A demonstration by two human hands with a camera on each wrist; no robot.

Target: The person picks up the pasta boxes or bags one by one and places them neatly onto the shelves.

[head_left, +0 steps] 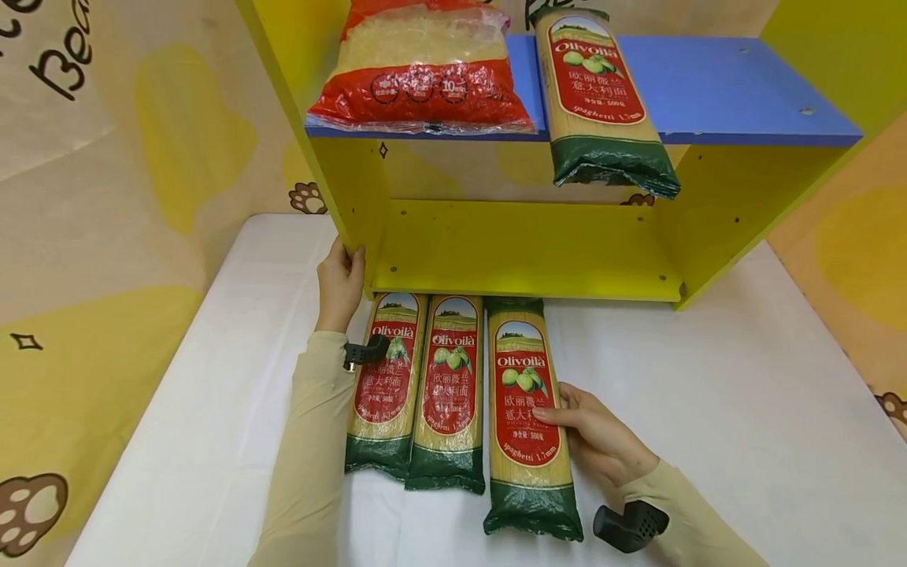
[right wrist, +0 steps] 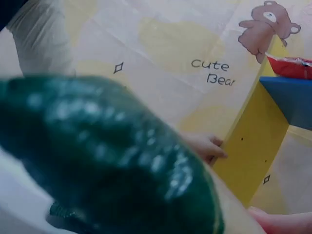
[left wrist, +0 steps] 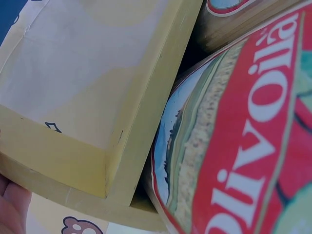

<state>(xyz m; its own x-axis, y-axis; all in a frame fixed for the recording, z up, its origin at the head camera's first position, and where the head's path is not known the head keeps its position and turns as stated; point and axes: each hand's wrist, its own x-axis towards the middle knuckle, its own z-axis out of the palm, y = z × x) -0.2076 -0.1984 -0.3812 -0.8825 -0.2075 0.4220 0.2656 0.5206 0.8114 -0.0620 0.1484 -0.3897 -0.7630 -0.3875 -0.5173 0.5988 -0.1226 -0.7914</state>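
Note:
My left hand (head_left: 338, 285) grips the lower front edge of the left side panel of a yellow shelf unit (head_left: 524, 248); its fingertips are hidden behind the panel. My right hand (head_left: 602, 433) holds a spaghetti pack (head_left: 523, 382) by its right side, thumb on the front label. The green lower end (right wrist: 107, 156) of this pack fills much of the right wrist view. To its left, another spaghetti pack (head_left: 448, 394) and a leftmost spaghetti pack (head_left: 386, 402) lie side by side on the white table. A red-and-white label (left wrist: 258, 146) looms close in the left wrist view.
On the blue upper shelf (head_left: 723, 94) lie a red noodle bag (head_left: 432, 90) and a spaghetti pack (head_left: 602, 94) jutting over the front edge. The white table (head_left: 708, 409) extends to both sides. A printed cloth (head_left: 127, 142) hangs behind.

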